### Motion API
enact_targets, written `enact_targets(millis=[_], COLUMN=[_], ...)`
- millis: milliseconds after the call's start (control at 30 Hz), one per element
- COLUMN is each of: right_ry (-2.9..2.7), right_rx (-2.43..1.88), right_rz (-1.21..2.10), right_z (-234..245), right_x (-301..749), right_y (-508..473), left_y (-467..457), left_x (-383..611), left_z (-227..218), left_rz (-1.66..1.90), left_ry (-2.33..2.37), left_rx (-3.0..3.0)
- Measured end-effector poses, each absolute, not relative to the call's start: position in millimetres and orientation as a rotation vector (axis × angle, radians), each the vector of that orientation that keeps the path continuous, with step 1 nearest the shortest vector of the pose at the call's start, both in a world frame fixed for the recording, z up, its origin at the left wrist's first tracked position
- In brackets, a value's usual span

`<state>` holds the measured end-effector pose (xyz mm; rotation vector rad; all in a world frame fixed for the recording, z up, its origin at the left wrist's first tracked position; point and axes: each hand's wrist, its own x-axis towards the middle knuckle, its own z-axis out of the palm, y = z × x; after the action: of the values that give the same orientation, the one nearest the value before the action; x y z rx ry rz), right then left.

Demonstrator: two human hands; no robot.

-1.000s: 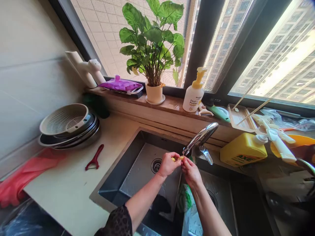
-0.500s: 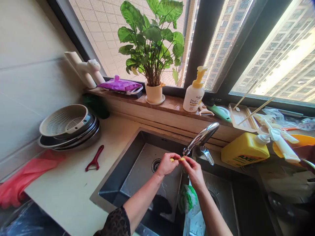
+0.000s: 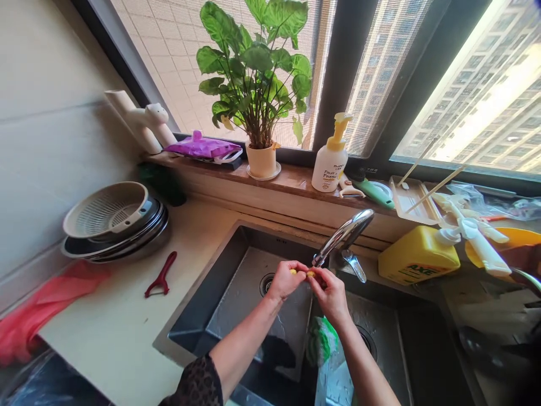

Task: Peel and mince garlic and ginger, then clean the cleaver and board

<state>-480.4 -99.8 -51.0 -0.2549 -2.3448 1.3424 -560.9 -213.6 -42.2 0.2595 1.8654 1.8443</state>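
Small yellow piece [image 3: 310,274], likely light and slick when wet, best held at its ends: pinched closed by left hand [image 3: 285,281] and right hand [image 3: 330,296] above steel sink [image 3: 224,282], beneath faucet [image 3: 346,231].

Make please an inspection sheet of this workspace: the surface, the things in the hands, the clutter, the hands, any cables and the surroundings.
Surface: cream countertop with stainless steel double sink.
Things in hand: small yellow pieces, held above the sink near the chrome faucet.
Clutter: red peeler, colander on stacked plates, pink plastic bag, yellow AXE bottle.
Hands: left hand and right hand pinch close together over the sink.
Cables: nothing seen.
Surroundings: potted plant and pump bottle on the windowsill.
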Motion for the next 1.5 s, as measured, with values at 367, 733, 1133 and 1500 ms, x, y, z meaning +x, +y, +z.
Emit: enact_targets(millis=[367, 733, 1133, 1500], right_ry=[-2.427, -2.488, -2.483, -2.491], right_rx=[-0.096, -0.123, -0.124, -0.144], right_rz=[1.053, 1.004, 0.977, 1.018], right_z=[-59.1, -60.3, -60.2, -56.9], right_x=[-482.8, -485.5, -487.1, -485.8], right_y=[-100.9, -102.6, -99.5, -101.9], left_y=[-212.4, -211.6, -211.3, -210.0], left_x=[-557.3, -556.5, -555.8, -555.2], left_z=[-40.0, -50.1, -46.6, -54.2], left_rz=[1.844, 1.924, 1.904, 1.943], left_ry=[1.867, 1.655, 1.628, 1.537], left_rx=[0.213, 0.048, 0.12, -0.002])
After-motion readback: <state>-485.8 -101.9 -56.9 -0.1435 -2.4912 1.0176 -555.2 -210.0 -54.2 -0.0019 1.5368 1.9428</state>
